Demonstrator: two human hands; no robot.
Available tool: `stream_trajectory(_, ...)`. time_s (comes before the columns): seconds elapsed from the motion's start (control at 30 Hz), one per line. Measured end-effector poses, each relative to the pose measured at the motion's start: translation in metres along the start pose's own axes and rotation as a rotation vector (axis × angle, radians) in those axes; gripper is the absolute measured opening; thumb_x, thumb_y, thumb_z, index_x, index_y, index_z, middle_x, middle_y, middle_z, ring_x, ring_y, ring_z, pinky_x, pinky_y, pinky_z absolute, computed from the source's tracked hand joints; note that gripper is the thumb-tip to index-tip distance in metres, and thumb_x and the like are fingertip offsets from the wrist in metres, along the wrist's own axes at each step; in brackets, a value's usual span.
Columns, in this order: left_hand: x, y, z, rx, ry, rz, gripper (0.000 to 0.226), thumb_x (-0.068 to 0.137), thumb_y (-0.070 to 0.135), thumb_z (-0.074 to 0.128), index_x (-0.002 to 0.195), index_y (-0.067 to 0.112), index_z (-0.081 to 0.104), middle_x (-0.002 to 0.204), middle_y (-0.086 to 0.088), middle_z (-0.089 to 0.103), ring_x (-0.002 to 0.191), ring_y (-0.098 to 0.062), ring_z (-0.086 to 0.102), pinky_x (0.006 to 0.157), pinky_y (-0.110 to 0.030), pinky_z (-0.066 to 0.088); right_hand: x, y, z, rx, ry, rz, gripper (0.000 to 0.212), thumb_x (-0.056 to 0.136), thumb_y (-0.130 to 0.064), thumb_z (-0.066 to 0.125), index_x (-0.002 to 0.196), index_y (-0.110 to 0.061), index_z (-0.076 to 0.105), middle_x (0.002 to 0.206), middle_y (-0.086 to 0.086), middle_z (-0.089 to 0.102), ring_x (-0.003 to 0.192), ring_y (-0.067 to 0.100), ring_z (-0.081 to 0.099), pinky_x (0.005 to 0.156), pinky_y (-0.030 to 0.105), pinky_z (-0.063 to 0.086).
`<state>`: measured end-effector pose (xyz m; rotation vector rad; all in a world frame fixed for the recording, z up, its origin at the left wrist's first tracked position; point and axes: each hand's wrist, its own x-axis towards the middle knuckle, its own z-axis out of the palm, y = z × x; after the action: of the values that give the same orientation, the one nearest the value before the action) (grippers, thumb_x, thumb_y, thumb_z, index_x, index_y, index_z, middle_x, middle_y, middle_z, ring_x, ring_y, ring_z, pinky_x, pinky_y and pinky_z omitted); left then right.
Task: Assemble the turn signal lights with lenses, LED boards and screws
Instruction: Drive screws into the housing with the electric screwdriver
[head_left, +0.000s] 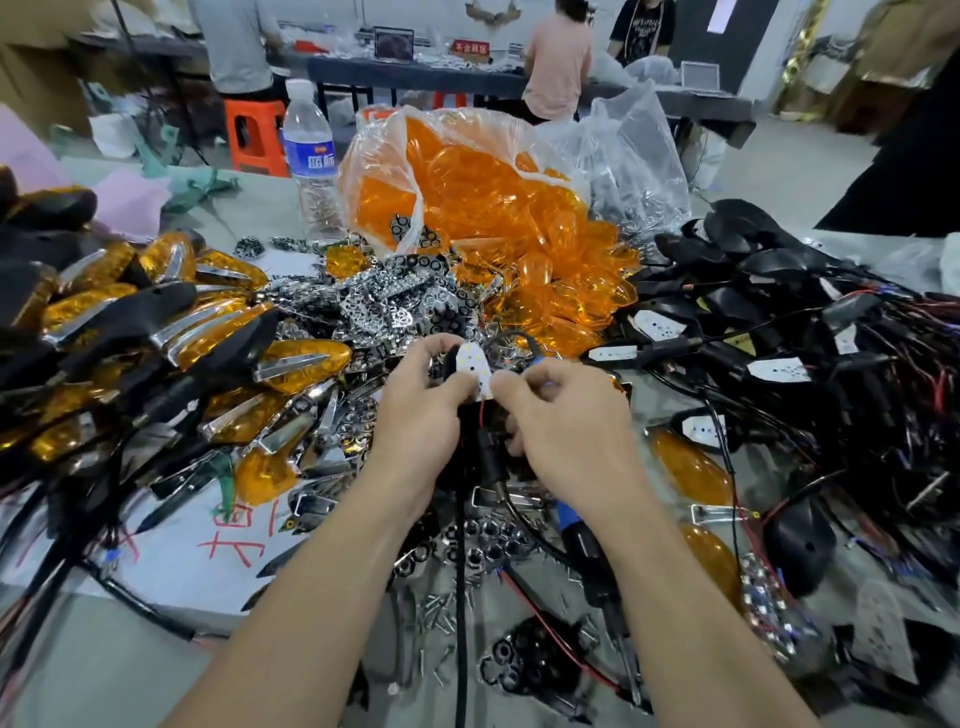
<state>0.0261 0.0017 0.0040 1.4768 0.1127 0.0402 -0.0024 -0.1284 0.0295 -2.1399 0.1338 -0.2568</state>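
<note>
My left hand (421, 410) and my right hand (561, 415) meet at the table's middle, both closed on one black turn signal housing (480, 431) with a white LED board (474, 370) on top. The left thumb and fingers pinch the board's left edge. The right fingertips press its lower right corner. A red wire (482, 415) runs down from the board. Orange lenses (524, 244) spill from a clear bag behind. Loose screws (441, 618) lie near my forearms.
Finished orange-and-chrome lights (171, 332) pile up at the left. Black housings with wires and boards (779, 338) crowd the right. Chrome reflectors (395, 296) lie in the middle, a water bottle (309, 161) behind. A screwdriver (587, 551) lies under my right forearm. People work at a far table.
</note>
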Motion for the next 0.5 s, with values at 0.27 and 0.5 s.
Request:
stream_trajectory(0.27,-0.011,0.004,0.006,-0.148,-0.132,0.149,0.040,0.075,-0.004,0.050,0.090,0.022,0.077,0.106,-0.003,0.079,0.094,-0.021,0.076,0.071,-0.027,0.060,-0.005,0.008,0.012,0.214,-0.018,-0.071,0.008,0.093,-0.029,0.070,0.087,-0.030,0.074,0.074,-0.012,0.074,0.064,0.010,0.064,0.066,0.037,0.054)
stream_trajectory(0.5,-0.016,0.006,0.014,-0.312,-0.198,0.107,0.044,0.076,0.003,0.048,0.101,0.017,0.082,0.114,-0.009,0.078,0.114,-0.018,0.072,0.089,-0.032,0.061,-0.002,0.014,0.009,0.364,0.037,-0.038,0.018,0.083,-0.028,0.081,0.075,-0.015,0.071,0.066,0.003,0.072,0.057,0.025,0.062,0.060,0.052,0.054)
